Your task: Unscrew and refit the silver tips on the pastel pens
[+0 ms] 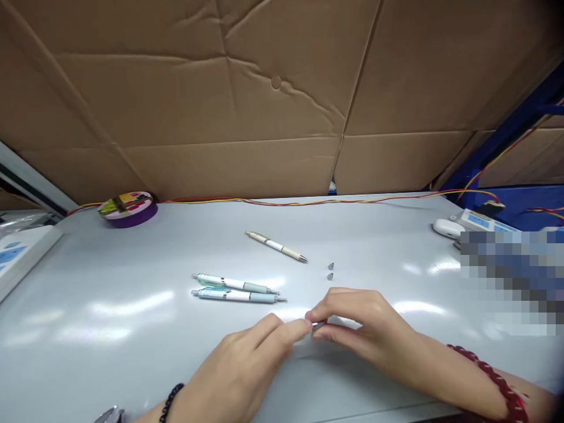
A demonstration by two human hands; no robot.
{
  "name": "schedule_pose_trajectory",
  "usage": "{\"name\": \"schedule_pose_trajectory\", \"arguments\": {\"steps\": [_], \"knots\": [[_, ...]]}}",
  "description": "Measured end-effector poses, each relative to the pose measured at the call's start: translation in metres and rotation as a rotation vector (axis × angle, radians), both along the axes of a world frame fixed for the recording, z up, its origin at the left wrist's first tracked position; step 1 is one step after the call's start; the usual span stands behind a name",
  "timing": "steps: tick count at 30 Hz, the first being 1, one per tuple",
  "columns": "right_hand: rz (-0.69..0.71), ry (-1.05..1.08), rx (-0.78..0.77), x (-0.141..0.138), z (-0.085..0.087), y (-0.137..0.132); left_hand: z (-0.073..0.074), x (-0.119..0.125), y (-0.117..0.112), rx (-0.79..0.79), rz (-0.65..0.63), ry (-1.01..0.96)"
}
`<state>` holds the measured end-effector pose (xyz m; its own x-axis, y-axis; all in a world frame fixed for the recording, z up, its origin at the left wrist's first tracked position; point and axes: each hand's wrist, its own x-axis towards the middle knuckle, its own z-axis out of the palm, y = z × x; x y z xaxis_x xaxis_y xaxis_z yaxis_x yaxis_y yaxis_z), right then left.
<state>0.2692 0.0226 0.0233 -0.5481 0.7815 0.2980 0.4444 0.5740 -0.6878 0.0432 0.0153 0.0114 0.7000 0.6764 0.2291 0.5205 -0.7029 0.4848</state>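
Observation:
My left hand (247,364) and my right hand (365,326) meet low in the middle, over the table. Between their fingertips shows a short, dark, shiny piece of a slim pen (318,325); the remainder is hidden by my fingers. My right thumb and forefinger pinch it, and the left fingers close around its other side. Just beyond lie a blue-grip pen (240,295) and a green-grip pen (235,284), side by side, their narrow front ends bare. Two small silver cone tips, a nearer tip (330,276) and a farther tip (331,266), rest beyond my right hand.
Farther back lies a cream and white pen (277,246) with its silver tip on. A purple-sided round box (127,210) stands back left. Red and yellow wires (282,203) run along the rear edge below cardboard (220,106). Power strips (480,221) and a white rounded object (448,228) sit right.

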Motion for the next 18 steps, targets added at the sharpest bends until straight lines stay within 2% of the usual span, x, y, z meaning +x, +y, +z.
{"name": "schedule_pose_trajectory", "arguments": {"steps": [3, 8, 10, 12, 14, 16, 18], "knots": [[0.011, 0.004, 0.019, -0.001, 0.001, -0.003, 0.002, -0.001, 0.001, -0.065, -0.072, 0.013], [-0.009, -0.001, 0.010, -0.001, 0.008, -0.002, 0.006, -0.002, 0.000, -0.043, -0.073, -0.028], [-0.113, 0.016, 0.067, 0.006, 0.012, 0.005, 0.009, -0.004, 0.001, 0.007, -0.098, 0.022], [-0.298, 0.016, 0.178, 0.019, 0.015, 0.017, 0.012, -0.008, 0.003, 0.097, -0.149, 0.106], [-0.398, -0.130, 0.242, 0.035, 0.015, 0.029, 0.013, -0.011, 0.008, 0.203, -0.186, 0.198], [-0.397, -0.358, 0.194, 0.049, 0.011, 0.038, 0.010, -0.014, 0.015, 0.284, -0.171, 0.248], [-0.374, -0.487, 0.145, 0.057, 0.004, 0.040, 0.006, -0.016, 0.020, 0.316, -0.125, 0.253]]}}
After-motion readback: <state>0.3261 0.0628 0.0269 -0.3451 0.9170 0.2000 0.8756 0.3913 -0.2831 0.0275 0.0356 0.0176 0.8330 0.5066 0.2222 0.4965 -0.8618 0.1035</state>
